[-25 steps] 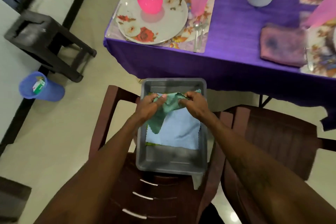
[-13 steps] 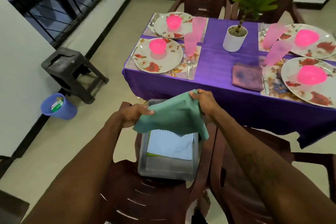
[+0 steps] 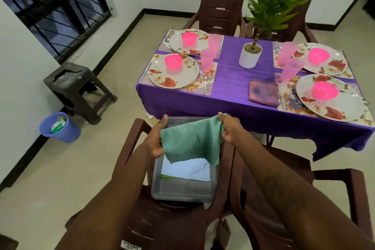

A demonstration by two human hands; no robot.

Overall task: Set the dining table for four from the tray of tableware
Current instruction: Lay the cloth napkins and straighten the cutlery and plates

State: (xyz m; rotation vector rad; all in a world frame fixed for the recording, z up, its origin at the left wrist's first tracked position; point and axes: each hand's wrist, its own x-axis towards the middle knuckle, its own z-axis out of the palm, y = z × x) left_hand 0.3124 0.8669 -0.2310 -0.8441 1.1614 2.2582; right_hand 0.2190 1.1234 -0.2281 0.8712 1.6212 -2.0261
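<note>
A green cloth napkin (image 3: pixel 191 140) hangs spread between my hands above the grey tray (image 3: pixel 182 192). My left hand (image 3: pixel 157 138) pinches its left edge and my right hand (image 3: pixel 229 129) grips its top right corner. The tray sits on a brown chair seat and holds a light blue napkin (image 3: pixel 188 170) with a lime green one under it. The purple table (image 3: pixel 233 79) carries several floral plates with pink bowls, such as the near left plate (image 3: pixel 173 71), plus pink cups and spoons. A folded purple napkin (image 3: pixel 263 92) lies beside the near right plate (image 3: pixel 329 97).
A white pot with a plant (image 3: pixel 250 55) stands mid-table. Brown chairs stand at the far side (image 3: pixel 222 8) and to my right (image 3: pixel 284 199). A dark stool (image 3: pixel 76 87) and a blue bin (image 3: pixel 58 127) stand by the left wall.
Both hands lifted the green napkin out of the tray and spread it open. My view rose from the tray to take in the whole table.
</note>
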